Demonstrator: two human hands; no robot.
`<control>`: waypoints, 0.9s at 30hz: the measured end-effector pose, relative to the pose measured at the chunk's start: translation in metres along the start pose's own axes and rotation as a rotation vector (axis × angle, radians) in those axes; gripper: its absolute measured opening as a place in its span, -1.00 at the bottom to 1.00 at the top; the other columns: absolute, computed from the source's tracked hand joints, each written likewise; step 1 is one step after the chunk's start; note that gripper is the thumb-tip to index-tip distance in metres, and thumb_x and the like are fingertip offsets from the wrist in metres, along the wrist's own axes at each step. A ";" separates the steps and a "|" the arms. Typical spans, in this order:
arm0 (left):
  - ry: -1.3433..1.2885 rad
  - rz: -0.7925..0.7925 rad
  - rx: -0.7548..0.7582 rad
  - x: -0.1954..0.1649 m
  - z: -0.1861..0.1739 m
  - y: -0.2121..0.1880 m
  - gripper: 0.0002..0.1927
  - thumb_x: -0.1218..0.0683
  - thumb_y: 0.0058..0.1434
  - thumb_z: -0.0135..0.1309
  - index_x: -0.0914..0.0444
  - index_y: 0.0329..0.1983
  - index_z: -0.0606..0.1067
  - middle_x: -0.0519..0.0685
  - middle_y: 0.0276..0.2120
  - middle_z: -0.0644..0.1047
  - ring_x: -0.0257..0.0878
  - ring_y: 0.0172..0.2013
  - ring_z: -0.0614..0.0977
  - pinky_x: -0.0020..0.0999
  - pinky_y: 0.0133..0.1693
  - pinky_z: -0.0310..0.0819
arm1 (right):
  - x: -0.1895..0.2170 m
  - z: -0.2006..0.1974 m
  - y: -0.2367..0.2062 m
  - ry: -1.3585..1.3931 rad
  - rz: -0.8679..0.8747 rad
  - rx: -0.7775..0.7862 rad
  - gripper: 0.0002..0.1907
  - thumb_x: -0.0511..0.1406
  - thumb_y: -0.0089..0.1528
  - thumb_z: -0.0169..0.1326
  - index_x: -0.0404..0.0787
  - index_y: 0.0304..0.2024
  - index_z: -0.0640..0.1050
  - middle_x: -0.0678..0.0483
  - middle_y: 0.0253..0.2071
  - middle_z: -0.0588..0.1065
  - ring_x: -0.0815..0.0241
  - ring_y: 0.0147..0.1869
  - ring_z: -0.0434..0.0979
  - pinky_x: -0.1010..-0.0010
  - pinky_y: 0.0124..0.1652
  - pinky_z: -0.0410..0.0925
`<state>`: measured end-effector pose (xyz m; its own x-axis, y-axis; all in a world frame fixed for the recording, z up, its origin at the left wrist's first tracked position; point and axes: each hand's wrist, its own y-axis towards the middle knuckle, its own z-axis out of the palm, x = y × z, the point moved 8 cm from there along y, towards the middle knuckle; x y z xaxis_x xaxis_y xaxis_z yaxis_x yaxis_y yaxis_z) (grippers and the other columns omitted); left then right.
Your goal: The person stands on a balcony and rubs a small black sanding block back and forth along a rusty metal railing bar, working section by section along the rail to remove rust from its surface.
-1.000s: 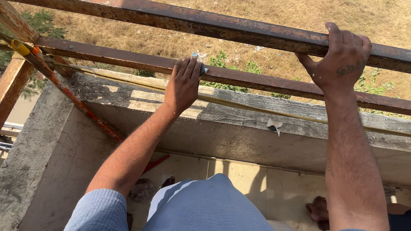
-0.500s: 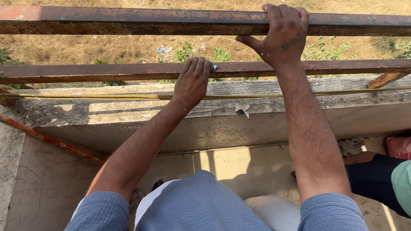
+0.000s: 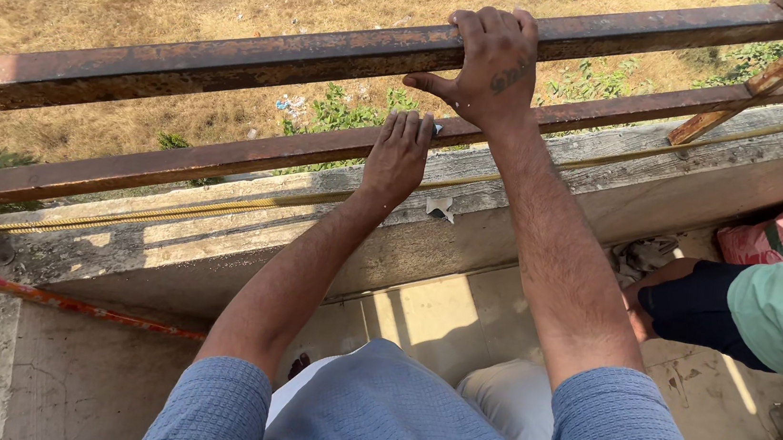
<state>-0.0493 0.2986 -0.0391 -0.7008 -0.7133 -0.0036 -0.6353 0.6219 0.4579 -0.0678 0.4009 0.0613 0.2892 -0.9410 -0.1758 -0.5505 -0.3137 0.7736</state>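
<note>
Both hands have shifted along the rails: right hand (image 3: pixel 488 62) now clenches the rusty upper rail (image 3: pixel 235 57), while left hand (image 3: pixel 400 149) rests flat, not closed, on the lower rail (image 3: pixel 177 163), steadying the person.

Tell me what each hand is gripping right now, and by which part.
The right hand grips the upper rusty rail over its top edge. The left hand rests on the lower rusty rail; something small and pale shows at its fingertips, too small to identify.
</note>
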 end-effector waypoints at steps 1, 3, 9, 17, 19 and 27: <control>-0.043 -0.001 0.018 -0.003 0.002 0.003 -0.50 0.15 0.41 -0.26 0.41 0.39 0.16 0.31 0.22 0.34 0.17 0.31 0.36 0.02 0.43 0.00 | 0.000 0.000 -0.001 -0.003 -0.003 -0.016 0.02 0.56 0.19 -0.08 -0.22 -0.02 0.54 0.04 -0.21 0.43 0.04 -0.07 0.50 -0.08 0.23 0.20; -0.075 0.016 0.054 -0.009 0.007 0.007 -0.53 0.16 0.44 -0.27 0.36 0.40 0.17 0.30 0.25 0.34 0.16 0.34 0.34 0.02 0.46 -0.01 | -0.002 0.005 -0.001 -0.009 0.016 0.016 0.04 0.58 0.20 -0.08 -0.23 -0.04 0.55 0.03 -0.24 0.43 0.05 -0.11 0.50 -0.11 0.22 0.20; 0.015 0.140 -0.030 -0.038 0.008 0.024 -0.45 0.16 0.37 -0.24 0.35 0.43 0.11 0.35 0.33 0.26 0.19 0.38 0.26 0.05 0.42 -0.05 | -0.003 0.010 -0.003 -0.008 0.021 0.025 0.09 0.60 0.21 -0.11 -0.26 -0.01 0.56 0.01 -0.24 0.45 0.05 -0.10 0.53 -0.13 0.26 0.18; -0.055 0.160 -0.026 -0.042 0.011 0.023 -0.43 0.14 0.37 -0.18 0.24 0.47 0.17 0.25 0.38 0.25 0.12 0.41 0.24 0.10 0.43 -0.09 | -0.003 0.003 -0.002 0.028 0.041 0.025 0.09 0.59 0.18 -0.07 -0.25 0.03 0.57 0.00 -0.23 0.48 0.03 -0.08 0.55 -0.15 0.26 0.16; -0.021 0.175 -0.044 -0.037 0.010 0.012 -0.47 0.13 0.38 -0.14 0.22 0.43 0.22 0.21 0.39 0.26 0.10 0.42 0.25 0.09 0.45 -0.10 | -0.003 0.003 -0.002 0.039 0.046 0.028 0.10 0.59 0.18 -0.05 -0.26 0.06 0.57 0.00 -0.22 0.48 0.01 -0.07 0.55 -0.15 0.27 0.17; 0.051 0.082 -0.064 0.022 -0.003 -0.045 -0.42 0.20 0.32 -0.05 0.11 0.44 0.30 0.10 0.39 0.31 0.02 0.43 0.27 0.10 0.49 -0.20 | -0.002 0.002 0.001 0.006 0.037 0.028 0.09 0.59 0.18 -0.05 -0.26 0.03 0.57 -0.01 -0.22 0.48 0.01 -0.06 0.55 -0.15 0.26 0.18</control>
<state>-0.0355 0.2540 -0.0565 -0.7311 -0.6776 0.0805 -0.5534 0.6578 0.5110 -0.0705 0.4027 0.0607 0.2727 -0.9514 -0.1433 -0.5831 -0.2819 0.7619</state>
